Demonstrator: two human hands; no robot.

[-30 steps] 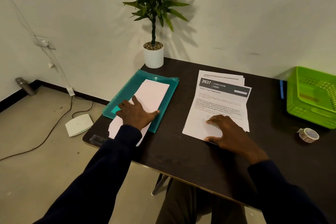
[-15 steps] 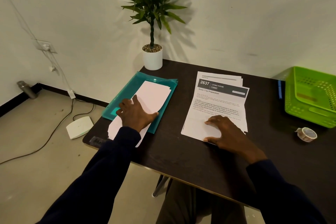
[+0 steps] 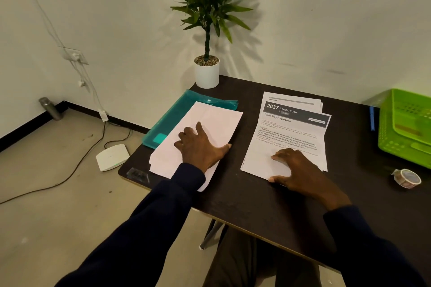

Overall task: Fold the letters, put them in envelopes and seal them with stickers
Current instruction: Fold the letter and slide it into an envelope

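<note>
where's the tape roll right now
In the head view, the tape roll lies on the dark table at the far right, just nearer than the green basket and apart from the right hand.

The green basket (image 3: 388, 137) is cut off by the right edge — the plant (image 3: 210, 2) by the top. The fine print on the letters (image 3: 289, 147) cannot be read.

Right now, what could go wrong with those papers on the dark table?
The pale pink envelope stack under the left hand lies half on the teal plastic folder, near the edge of the dark table; it might slide off. The printed white letter sheets under the right hand are fanned, so lifting one may drag others.
</note>
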